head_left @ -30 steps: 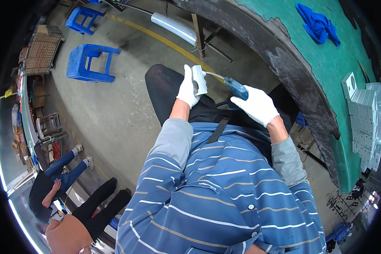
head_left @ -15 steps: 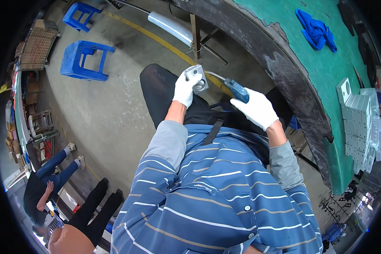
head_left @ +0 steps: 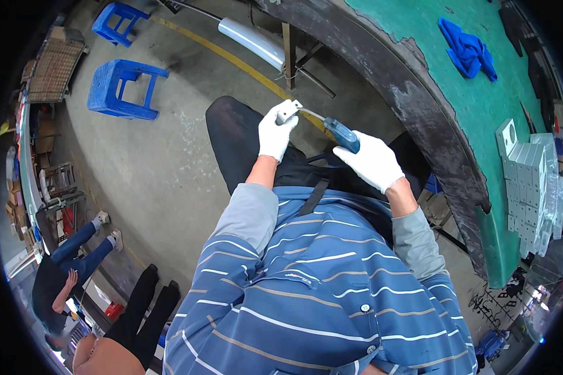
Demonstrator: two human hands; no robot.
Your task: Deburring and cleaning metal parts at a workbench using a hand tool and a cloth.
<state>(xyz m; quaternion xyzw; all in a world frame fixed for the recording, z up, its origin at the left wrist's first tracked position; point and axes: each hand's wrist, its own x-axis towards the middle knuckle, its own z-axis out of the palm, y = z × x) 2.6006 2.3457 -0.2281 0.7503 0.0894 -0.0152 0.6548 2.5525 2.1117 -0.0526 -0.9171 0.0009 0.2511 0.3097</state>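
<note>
Item: small grey metal bracket, pinched in our gloved left hand; blue-handled deburring tool, gripped by our right hand, tip at bracket edge. Finished brackets stacked right, on green counter; trimming judged unfinished.

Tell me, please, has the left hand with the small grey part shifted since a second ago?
No, hardly: the left hand keeps the small grey part before the dark-trousered lap, left of the blue-handled tool.

The white-gloved left hand turns the small grey metal bracket since a second ago: its flat face no longer shows broadside, and a narrower end now points toward 12 o'clock. The white-gloved right hand with the blue-handled file sits slightly lower, toward 4 o'clock of the bracket.
</note>
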